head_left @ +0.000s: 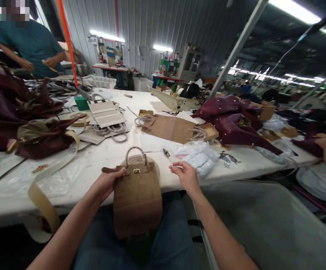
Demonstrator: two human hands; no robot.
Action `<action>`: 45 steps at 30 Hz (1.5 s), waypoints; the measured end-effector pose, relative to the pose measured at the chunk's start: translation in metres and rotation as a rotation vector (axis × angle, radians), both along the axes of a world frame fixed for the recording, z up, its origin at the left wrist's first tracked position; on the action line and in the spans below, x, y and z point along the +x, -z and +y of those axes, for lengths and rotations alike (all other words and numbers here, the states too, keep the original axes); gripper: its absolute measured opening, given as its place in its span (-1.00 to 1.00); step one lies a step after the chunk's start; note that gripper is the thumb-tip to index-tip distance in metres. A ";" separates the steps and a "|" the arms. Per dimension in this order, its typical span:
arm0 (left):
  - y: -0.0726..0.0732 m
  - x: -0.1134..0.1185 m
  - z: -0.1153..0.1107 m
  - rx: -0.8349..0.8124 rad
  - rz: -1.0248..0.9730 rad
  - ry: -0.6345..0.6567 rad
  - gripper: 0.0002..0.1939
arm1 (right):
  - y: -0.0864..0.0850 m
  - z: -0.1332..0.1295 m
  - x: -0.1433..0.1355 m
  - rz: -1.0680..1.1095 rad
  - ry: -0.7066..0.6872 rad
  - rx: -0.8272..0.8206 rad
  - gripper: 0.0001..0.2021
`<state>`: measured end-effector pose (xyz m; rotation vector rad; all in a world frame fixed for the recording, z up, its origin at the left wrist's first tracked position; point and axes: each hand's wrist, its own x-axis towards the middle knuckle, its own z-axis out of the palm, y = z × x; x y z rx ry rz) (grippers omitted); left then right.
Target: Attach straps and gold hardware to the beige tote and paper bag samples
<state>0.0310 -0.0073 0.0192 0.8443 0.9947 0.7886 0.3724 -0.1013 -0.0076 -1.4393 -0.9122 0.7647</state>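
A brown bag piece (137,191) with a braided-look handle (135,150) and a small metal clasp (136,171) hangs over the table's front edge above my lap. My left hand (109,183) grips its upper left corner, thumb on top, beside a dark brown strap end. To the right, my right hand (186,174) is closed in a pinch just above the table. What sits between those fingertips is too small to make out. A small dark tool (166,152) lies just beyond them, its thin end pointing at the fingers.
Brown panels with handles (168,127) lie farther back on the white table (109,153). A crumpled plastic bag (198,157) is right of my hand. Burgundy leather pieces (230,116) and dark bags (44,137) flank the space. A tape strip (40,191) droops off the edge. Co-workers (30,48) sit nearby.
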 end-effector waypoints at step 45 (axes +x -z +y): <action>0.013 0.006 -0.003 0.169 0.160 -0.021 -0.52 | -0.028 0.054 -0.086 -0.200 -0.211 -0.027 -0.68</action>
